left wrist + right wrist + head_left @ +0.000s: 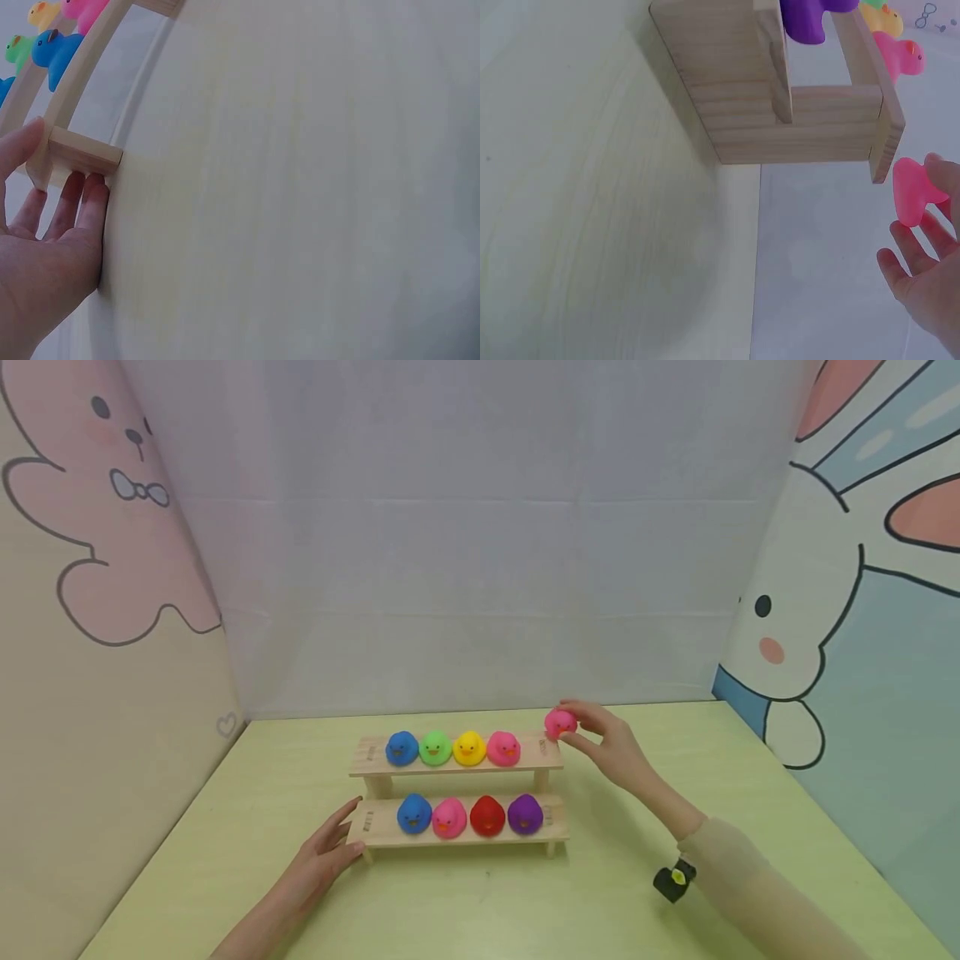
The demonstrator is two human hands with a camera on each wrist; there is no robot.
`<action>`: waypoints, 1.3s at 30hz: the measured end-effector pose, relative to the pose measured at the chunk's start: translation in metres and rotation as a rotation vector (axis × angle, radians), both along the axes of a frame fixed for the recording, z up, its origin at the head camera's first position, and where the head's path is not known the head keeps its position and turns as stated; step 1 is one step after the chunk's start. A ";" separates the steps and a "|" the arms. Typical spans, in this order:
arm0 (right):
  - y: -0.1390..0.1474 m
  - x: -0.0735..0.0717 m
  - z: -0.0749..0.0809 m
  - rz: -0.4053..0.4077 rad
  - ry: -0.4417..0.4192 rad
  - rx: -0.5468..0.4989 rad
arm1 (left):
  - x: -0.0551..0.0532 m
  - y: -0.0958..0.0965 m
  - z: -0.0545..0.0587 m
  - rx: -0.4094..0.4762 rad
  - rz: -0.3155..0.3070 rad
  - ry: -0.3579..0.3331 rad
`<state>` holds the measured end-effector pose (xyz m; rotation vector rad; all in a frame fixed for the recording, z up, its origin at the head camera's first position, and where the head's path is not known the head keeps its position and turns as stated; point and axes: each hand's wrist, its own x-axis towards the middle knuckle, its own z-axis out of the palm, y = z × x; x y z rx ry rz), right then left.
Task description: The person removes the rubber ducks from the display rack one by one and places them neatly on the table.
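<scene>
A two-step wooden stand holds two rows of rubber ducks. My right hand pinches a pink rubber duck between thumb and fingers, at the right end of the upper step. In the right wrist view this duck appears just off the board's end. My left hand grips the lower step's left end, the thumb on the board and the other fingers beneath it. On the upper step sit blue, green, yellow and pink ducks. Blue, pink, red and purple ducks line the lower one.
The stand rests on a pale yellow-green table. A whitish curtain hangs along the back edge. Side panels carry a pink cartoon animal at left and a white rabbit at right. A small black device is at my right wrist.
</scene>
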<state>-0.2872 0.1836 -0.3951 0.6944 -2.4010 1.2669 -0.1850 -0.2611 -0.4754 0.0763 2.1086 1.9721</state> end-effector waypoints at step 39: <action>0.046 -0.075 -0.078 -0.045 -0.250 -0.001 | -0.001 0.001 0.000 -0.021 0.026 -0.031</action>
